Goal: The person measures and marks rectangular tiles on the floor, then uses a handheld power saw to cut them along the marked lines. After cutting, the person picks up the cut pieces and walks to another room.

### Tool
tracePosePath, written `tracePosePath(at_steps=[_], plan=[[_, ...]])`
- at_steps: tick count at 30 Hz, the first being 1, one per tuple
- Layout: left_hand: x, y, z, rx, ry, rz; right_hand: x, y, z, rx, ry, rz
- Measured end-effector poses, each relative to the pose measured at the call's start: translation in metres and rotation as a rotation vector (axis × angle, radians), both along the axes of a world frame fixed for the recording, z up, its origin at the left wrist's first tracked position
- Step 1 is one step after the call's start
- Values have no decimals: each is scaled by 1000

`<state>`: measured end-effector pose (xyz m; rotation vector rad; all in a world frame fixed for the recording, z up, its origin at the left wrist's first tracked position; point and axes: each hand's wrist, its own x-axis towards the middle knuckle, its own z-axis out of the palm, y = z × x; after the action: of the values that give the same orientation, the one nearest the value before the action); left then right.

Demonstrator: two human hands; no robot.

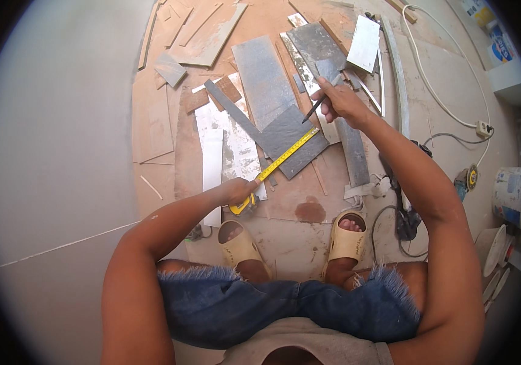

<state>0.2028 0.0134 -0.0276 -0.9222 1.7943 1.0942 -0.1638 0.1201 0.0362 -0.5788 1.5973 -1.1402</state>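
My left hand (236, 191) is closed around a yellow tape measure (245, 205). Its yellow blade (288, 153) is pulled out and crosses a dark grey tile (280, 135), with the end near the tile's right edge. In my right hand (344, 104) is a slim dark pencil or marker (313, 112), pointing down-left, its tip at or just above the tile's upper part. Beyond this tile lies a longer grey tile (263, 73), partly overlapped by it. A narrow dark strip (229, 104) slants in against the tile's left corner.
Tile offcuts and a tan board (212, 38) lie scattered at the far side. A white box-shaped piece (364, 44) rests at the upper right. A pale cable (440, 91) runs to a socket (484, 129). An angle grinder (407, 220) and a white bucket (508, 193) are at right.
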Motion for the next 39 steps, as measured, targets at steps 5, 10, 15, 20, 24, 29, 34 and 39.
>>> tracePosePath(at_steps=[5,10,15,20,24,29,34,39], plan=[[0,7,2,42,7,29,22,-6,-18,-108,-28,174],[-1,4,4,29,-10,-6,51,-10,-38,-75,-35,293],[0,1,-2,36,-25,2,61,-18,-48,-112,204,543],[0,3,-3,46,-37,14,67,-14,-64,-94,274,552],[0,2,-3,55,-44,23,70,-13,-65,-66,318,571],[-1,3,0,51,-33,36,71,-12,-60,-62,322,595],[-3,3,4,58,-48,22,72,-11,-60,-55,309,593],[-1,2,1,53,-55,20,73,-11,-58,-60,317,605]])
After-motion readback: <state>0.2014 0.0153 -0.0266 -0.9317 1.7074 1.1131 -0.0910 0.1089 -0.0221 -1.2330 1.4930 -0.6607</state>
